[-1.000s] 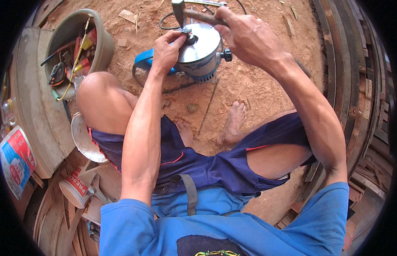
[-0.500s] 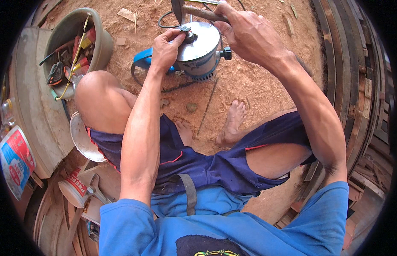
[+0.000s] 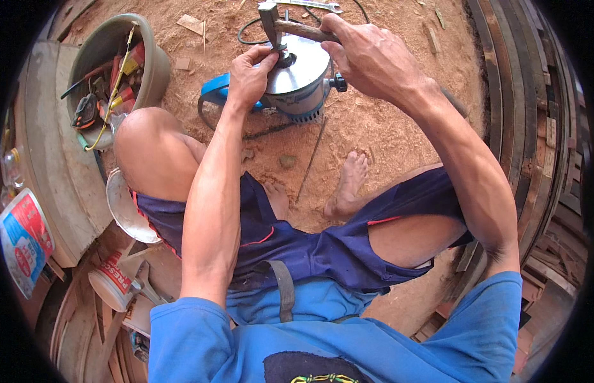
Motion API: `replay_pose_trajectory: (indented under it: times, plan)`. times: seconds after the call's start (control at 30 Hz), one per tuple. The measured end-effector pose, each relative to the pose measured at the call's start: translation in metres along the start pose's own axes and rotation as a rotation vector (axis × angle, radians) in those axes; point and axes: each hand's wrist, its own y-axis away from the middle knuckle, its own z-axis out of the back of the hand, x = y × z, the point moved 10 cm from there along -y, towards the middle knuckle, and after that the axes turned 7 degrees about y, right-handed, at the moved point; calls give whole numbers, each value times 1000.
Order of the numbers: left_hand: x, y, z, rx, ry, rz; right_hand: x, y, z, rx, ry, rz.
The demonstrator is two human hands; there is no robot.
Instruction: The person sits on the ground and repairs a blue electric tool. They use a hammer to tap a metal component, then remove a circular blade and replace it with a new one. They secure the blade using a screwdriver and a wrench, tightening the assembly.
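Observation:
A blue and grey power tool (image 3: 301, 99), which looks like a router, stands with its round shiny metal plate (image 3: 309, 67) facing up. At the plate's centre, my left hand (image 3: 249, 76) pinches a small dark metal piece (image 3: 282, 48), partly hidden by the fingers. My right hand (image 3: 373, 54) is closed round the wooden handle of a hammer (image 3: 270, 24). The hammer's head is at the small piece by my left fingertips; whether they touch is hard to tell.
Sawdust covers the ground, where a wrench (image 3: 319, 5) and a black cord lie beyond the tool. A bucket (image 3: 155, 70) of hand tools stands at the left. Stacked boards (image 3: 504, 96) line the right side. A white tub (image 3: 108, 281) sits at lower left.
The hammer's head has come down toward the small metal piece, with my right hand slightly lower. My left hand stays in nearly the same place.

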Motion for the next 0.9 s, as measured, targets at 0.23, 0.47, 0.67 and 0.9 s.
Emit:
replay_pose_trajectory:
  times: [0.23, 0.47, 0.67, 0.9]
  plan:
    - [4, 0, 2, -9, 15, 21, 4, 1, 7, -77, -36, 34]
    - [6, -1, 1, -2, 50, 20, 1, -1, 8, -68, -57, 13]
    - [5, -2, 1, 9, 38, 14, -3, 0, 0, -6, -13, -25]
    - [4, 0, 0, 7, 47, 26, -1, -1, 1, -46, -50, 16]
